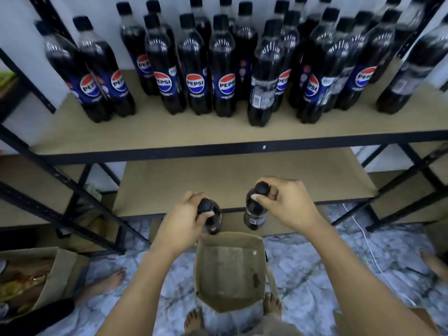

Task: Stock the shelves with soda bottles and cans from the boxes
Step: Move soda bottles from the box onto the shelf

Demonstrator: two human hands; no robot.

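My left hand (183, 220) grips a dark cola bottle (213, 220) by its neck under the black cap. My right hand (288, 202) holds a second dark bottle (254, 214) the same way. Both bottles hang upright above an open cardboard box (206, 275) on the floor between my feet; its visible inside shows no bottles. Several Pepsi bottles (195, 69) stand in rows on the upper shelf (218, 132). The lower shelf board (242, 180) lies just behind my hands.
Black metal shelf posts (72, 190) slant at left and right. Another cardboard box (36, 280) with colourful packets sits at bottom left, beside another person's foot (109, 280). A white cable (371, 251) runs over the marbled floor at right, near another foot (434, 263).
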